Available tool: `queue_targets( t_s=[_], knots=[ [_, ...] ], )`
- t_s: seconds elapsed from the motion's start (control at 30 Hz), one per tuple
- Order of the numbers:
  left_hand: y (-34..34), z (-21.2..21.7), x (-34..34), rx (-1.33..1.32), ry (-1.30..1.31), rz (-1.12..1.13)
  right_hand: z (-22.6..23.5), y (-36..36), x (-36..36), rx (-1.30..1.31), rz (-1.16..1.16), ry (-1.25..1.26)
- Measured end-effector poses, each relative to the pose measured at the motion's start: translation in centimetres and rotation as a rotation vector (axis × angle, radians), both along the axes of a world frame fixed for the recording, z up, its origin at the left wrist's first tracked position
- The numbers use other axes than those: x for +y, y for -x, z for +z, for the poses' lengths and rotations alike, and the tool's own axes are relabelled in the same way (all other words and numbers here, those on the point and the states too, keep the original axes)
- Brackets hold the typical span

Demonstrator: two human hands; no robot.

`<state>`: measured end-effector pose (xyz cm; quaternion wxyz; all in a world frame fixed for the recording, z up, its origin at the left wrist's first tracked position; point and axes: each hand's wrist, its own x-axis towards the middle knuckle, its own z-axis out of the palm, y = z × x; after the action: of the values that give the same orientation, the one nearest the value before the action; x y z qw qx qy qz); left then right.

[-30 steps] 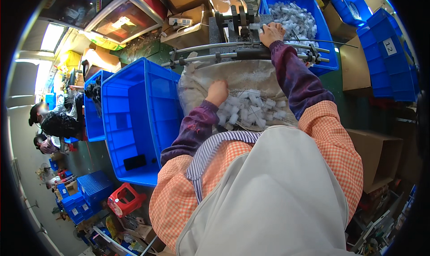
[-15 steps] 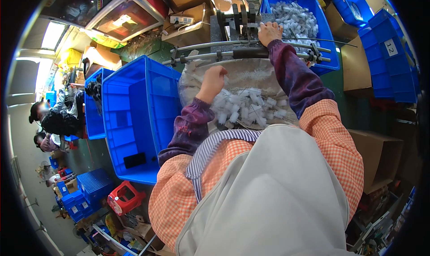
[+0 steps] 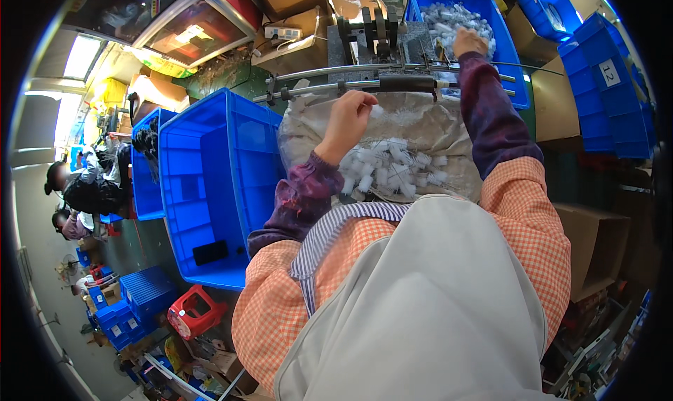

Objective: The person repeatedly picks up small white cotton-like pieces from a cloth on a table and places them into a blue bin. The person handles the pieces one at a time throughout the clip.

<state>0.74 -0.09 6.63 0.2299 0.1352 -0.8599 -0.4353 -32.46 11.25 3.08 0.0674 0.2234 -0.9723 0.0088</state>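
Note:
My left hand (image 3: 350, 119) is above the near pile, its fingers pinched on a small white brush (image 3: 377, 111), mostly hidden by the fingertips. Below and right of it, a heap of white bristle brushes (image 3: 389, 164) with thin wire stems lies on a beige cloth (image 3: 452, 138). My right hand (image 3: 470, 43) reaches over the far blue bin (image 3: 515, 75), which holds many similar pieces (image 3: 449, 19). Its fingers are curled; what they hold, if anything, is hidden. Between and beyond my hands stands a dark metal machine (image 3: 371, 36) with upright plates.
Metal rails (image 3: 315, 85) with a black sleeve (image 3: 406, 83) run across the machine's near side. A large blue crate (image 3: 210, 184) with a dark flat object inside stands at my left. Blue crates (image 3: 606, 85) and a cardboard box (image 3: 592, 247) are on the right. A red stool (image 3: 196, 310) is at lower left.
My right hand has moved right from the machine to over the far bin. My left hand has shifted slightly right, and a white brush now shows at its fingertips. The black sleeve has slid right.

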Motion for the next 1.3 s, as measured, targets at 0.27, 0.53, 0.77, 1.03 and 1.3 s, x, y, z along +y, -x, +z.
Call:
queue_targets(
  t_s=[0.27, 0.53, 0.77, 1.03, 1.3],
  knots=[
    [3.6, 0.2, 1.8, 0.185, -0.054, 0.033, 3.9, -13.2, 2.6, -0.92, 0.792, 0.541],
    [1.8, -5.8, 2.8, -0.182, 0.339, -0.203, -3.6, -6.4, -2.8, -0.076, 0.573, 0.558],
    [0.0, -10.5, 6.2, -0.487, 0.655, -0.308, -4.9, -5.4, -6.3, 0.065, 0.433, 0.234],
    [0.3, -9.3, 4.9, -0.347, 0.422, -0.17, -5.1, -5.0, -6.6, 0.026, 0.479, 0.301],
    [0.6, -8.5, 4.8, -0.09, 0.375, -0.123, -4.1, -4.6, -6.6, -0.108, 0.348, 0.217]
  ],
)
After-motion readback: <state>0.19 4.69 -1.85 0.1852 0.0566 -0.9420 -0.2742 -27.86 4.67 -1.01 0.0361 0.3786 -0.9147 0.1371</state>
